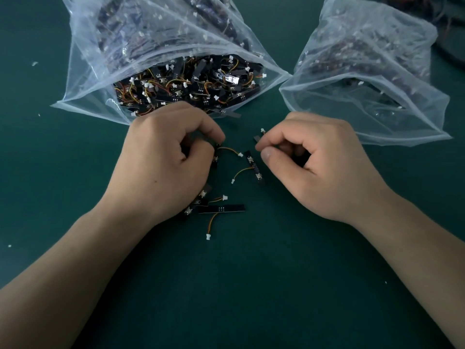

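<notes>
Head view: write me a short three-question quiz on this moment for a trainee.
1. True or false: the open plastic bag beyond the left hand holds wired black circuit boards.
2. The right hand pinches: A a black board strip; B scissors; C a pen.
3. Which hand grips the small board whose orange wire ends in a white connector?
Key: 1 true; 2 A; 3 left.
</notes>
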`<state>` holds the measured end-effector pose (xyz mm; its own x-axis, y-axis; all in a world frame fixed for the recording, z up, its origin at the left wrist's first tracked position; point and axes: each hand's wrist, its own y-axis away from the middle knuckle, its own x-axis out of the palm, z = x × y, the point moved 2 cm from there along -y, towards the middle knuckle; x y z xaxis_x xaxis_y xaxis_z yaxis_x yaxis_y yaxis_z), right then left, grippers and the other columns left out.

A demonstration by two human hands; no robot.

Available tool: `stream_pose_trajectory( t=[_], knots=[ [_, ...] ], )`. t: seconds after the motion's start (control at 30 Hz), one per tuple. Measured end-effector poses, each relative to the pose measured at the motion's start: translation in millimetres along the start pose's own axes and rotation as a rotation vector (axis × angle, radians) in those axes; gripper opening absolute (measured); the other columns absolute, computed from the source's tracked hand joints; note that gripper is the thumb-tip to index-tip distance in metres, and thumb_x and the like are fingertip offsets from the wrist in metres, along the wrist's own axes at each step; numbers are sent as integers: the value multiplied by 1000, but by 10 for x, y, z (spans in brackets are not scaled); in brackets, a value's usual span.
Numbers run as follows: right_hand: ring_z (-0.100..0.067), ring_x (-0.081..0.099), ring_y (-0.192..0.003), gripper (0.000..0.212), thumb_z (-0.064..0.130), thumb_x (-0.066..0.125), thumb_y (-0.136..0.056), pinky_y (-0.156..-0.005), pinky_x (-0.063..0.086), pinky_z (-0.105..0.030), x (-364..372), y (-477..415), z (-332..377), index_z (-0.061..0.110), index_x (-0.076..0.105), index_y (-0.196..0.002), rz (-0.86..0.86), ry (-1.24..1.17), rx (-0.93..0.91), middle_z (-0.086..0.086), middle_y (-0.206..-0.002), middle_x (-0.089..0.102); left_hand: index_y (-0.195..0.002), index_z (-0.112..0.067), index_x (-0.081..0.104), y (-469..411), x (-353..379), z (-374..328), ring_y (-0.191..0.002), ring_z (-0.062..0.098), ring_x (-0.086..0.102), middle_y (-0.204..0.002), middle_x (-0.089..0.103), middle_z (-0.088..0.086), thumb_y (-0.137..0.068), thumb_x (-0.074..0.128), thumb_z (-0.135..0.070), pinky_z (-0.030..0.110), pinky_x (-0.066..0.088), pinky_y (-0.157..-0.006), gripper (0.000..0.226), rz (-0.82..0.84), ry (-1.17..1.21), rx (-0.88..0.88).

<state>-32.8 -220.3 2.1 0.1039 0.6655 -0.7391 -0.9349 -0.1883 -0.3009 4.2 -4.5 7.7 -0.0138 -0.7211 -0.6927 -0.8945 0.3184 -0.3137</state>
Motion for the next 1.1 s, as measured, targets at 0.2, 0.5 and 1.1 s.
stream_pose_trajectory(
  t=[0.2,0.5,1.1],
  knots=[
    [-15,53,-62,13,18,64,-88,-60,46,-40,-10,12,37,21,73,-79,56,27,-70,13,-57,45,-102,-29,77,-5,22,16,-111,23,53,-117,66,-19,-80,59,-23,24,38,-97,30,132,-105,-2],
    [-13,46,-61,10,28,74,-87,-64,45,-38,23,8,65,23,71,-79,48,121,-119,13,-59,40,-100,-31,75,-3,36,59,-109,16,51,-114,62,-17,-84,62,-25,8,32,-95,21,106,-115,-16],
    [-11,43,-47,9,32,71,-90,-49,37,-28,11,22,76,29,71,-81,-22,204,-20,12,-46,32,-87,-23,79,14,37,37,-101,22,65,-102,71,-12,-81,54,12,43,53,-86,44,105,-13,167]
  ],
)
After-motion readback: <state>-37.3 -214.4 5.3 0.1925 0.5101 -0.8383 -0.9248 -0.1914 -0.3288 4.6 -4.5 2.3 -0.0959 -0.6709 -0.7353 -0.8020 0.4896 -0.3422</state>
